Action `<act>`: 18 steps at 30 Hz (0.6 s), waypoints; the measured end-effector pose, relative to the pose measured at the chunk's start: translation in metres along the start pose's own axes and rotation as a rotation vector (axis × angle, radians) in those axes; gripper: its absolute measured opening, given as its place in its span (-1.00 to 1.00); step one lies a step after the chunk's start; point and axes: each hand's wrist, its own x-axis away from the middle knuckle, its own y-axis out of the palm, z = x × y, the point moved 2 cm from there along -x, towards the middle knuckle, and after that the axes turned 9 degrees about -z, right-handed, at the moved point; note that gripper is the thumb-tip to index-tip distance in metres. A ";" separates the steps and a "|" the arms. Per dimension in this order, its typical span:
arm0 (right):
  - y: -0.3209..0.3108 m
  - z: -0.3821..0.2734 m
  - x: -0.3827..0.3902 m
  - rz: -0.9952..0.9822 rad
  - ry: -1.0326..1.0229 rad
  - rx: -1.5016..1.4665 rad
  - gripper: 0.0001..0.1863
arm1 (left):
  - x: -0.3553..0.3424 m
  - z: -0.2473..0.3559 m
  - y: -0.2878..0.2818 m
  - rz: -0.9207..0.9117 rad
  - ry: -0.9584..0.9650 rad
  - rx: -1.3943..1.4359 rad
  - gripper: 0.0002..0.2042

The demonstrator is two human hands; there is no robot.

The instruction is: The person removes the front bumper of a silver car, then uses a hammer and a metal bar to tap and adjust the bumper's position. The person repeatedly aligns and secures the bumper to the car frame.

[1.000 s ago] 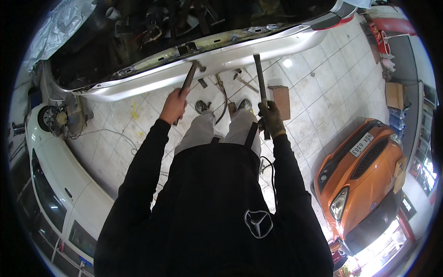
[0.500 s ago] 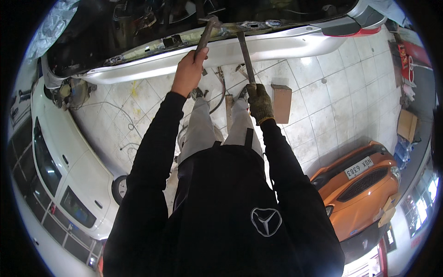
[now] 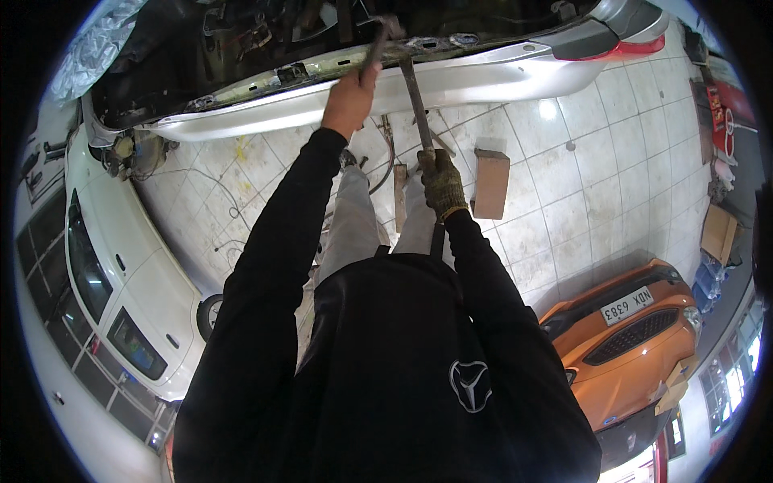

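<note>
My bare left hand (image 3: 351,103) is closed around the handle of a hammer (image 3: 376,53), whose head is raised over the car's rear edge and slightly blurred. In a worn, dirty knit glove, my right hand (image 3: 444,185) grips the lower end of a long flat metal bar (image 3: 417,106). The bar's far end meets the bare metal panel (image 3: 322,68) just above the silver bumper (image 3: 499,78). The hammer head is close to that far end; whether they touch I cannot tell. Dents and rough patches mark the panel.
A cardboard box (image 3: 491,185) stands on the tiled floor right of my gloved hand. A hose (image 3: 391,153) and loose tools lie near my feet. A white car (image 3: 133,274) is on the left, an orange car front (image 3: 624,338) on the right. Plastic sheeting (image 3: 97,56) hangs far left.
My left hand and the hammer have moved right, closer to the bar's far end. The bar and my right hand have shifted slightly left, and the whole view has shifted a little.
</note>
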 end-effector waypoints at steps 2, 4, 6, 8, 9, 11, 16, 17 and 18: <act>-0.003 -0.004 0.000 0.008 0.053 -0.027 -0.61 | -0.010 0.012 -0.009 0.081 0.103 0.192 -0.37; -0.008 0.000 0.000 0.014 0.076 -0.053 -0.60 | -0.007 0.037 -0.012 0.103 0.118 0.319 -0.39; -0.008 0.004 -0.004 0.028 0.048 -0.038 -0.60 | -0.008 0.043 -0.014 0.084 0.127 0.345 -0.39; -0.008 0.006 -0.006 0.046 -0.031 -0.052 -0.58 | -0.004 0.039 -0.011 0.072 0.120 0.282 -0.40; -0.007 0.010 -0.008 0.057 -0.070 -0.058 -0.57 | -0.002 0.036 -0.009 0.065 0.117 0.248 -0.40; -0.009 0.016 -0.013 0.091 -0.185 -0.013 -0.52 | -0.007 0.026 0.003 0.109 0.104 0.150 -0.40; -0.005 0.021 -0.014 0.068 -0.034 -0.031 -0.47 | -0.010 -0.009 0.036 -0.112 -0.073 -0.111 -0.33; -0.008 0.021 -0.009 0.066 -0.106 -0.008 -0.47 | -0.005 0.002 0.035 -0.189 -0.166 -0.077 -0.32; -0.012 0.017 -0.011 0.063 -0.110 -0.007 -0.46 | -0.009 0.002 0.033 -0.108 -0.074 -0.088 -0.32</act>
